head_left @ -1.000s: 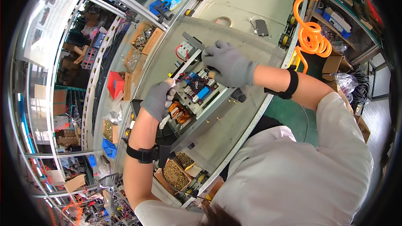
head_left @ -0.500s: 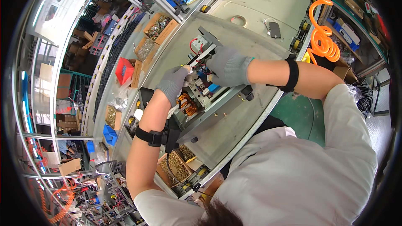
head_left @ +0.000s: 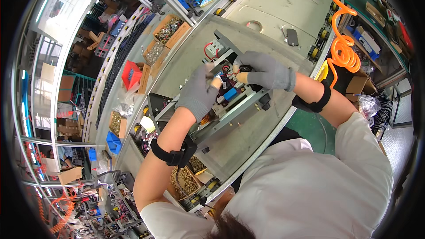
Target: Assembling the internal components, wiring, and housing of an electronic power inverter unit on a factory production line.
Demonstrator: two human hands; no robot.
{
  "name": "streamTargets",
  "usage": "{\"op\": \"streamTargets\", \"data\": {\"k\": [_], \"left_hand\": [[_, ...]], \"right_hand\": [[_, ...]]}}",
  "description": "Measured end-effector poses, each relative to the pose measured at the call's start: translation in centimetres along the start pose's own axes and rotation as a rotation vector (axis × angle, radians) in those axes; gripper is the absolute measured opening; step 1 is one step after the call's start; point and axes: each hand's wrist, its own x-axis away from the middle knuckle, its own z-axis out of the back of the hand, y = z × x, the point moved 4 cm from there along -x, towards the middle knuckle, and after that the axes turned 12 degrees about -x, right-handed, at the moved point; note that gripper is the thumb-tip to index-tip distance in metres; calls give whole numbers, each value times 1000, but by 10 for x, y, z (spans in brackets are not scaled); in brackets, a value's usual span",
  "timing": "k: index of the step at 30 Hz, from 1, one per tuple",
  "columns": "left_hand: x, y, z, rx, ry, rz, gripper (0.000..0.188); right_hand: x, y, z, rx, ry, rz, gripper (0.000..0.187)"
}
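An open metal chassis (head_left: 230, 114) full of electronic parts lies at a slant on the worktop between my hands. Inside it are a blue component (head_left: 230, 94), red and black wires (head_left: 229, 71) and, partly behind my left wrist, a copper coil (head_left: 206, 118). My left hand (head_left: 197, 92), in a grey glove with pale fingertips, is bent over the chassis's left side; its fingers are curled in and their tips blurred, so what they hold is hidden. From the right, my gloved right hand (head_left: 265, 70) pinches thin wires above the chassis.
Cardboard boxes of small hardware (head_left: 171, 31) stand beyond the worktop, beside a red bin (head_left: 131, 75). Another box of fasteners (head_left: 185, 181) is near my left elbow. A tape roll (head_left: 254, 26) and a dark flat device (head_left: 292, 37) lie farther off. An orange coiled hose (head_left: 343, 48) hangs at right.
My right hand has drawn back to the right and turned, baring wires and the blue component. My left hand has moved slightly right, over more of the coil.
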Motion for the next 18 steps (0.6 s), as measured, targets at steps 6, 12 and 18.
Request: {"op": "streamTargets", "data": {"k": [6,12,18], "left_hand": [[-4,39,1,-402,73,-484,39],[-13,19,10,-753,55,-477,24],[-23,-19,9,-601,-153,-23,16]], "right_hand": [[4,1,-10,267,0,224,16],[9,0,-14,429,65,232,17],[8,8,-17,631,114,206,12]]}}
